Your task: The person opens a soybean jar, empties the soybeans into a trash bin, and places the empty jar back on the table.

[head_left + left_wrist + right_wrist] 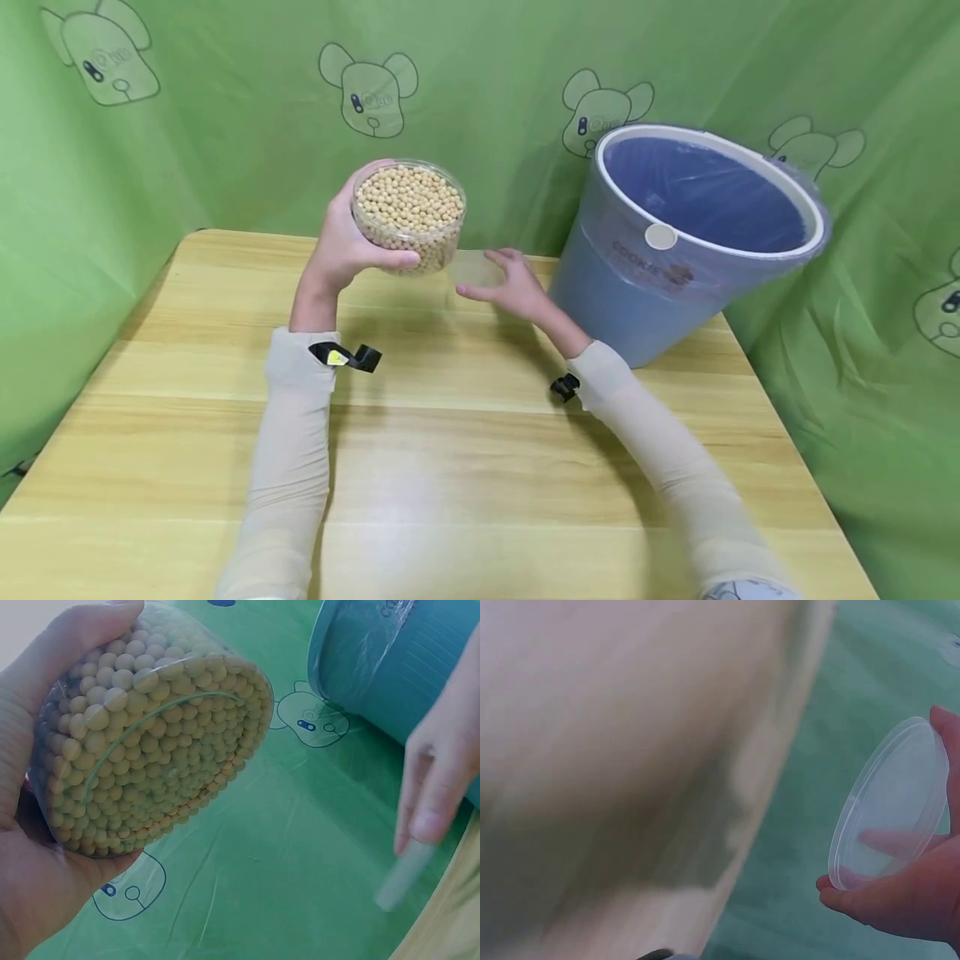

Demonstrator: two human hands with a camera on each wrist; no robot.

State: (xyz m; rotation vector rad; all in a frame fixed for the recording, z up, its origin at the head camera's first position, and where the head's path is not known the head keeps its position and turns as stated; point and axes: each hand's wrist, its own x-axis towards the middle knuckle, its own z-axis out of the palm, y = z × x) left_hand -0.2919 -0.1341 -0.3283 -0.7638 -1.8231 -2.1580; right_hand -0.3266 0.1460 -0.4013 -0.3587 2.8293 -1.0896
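Above the far edge of the bench (450, 467), left hand (341, 250) gripped the tub of soybeans (409, 215), tilted, open top unobstructed; right hand (513, 287) pinched the clear lid (889, 802) aside, beside the lined bin (675, 242).

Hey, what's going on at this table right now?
A person at a wooden table holds a clear tub of soybeans up in the left hand, open top tilted toward the camera. The right hand holds its clear lid off to the side, just above the tabletop. A blue bin lined with a plastic bag stands at the right.
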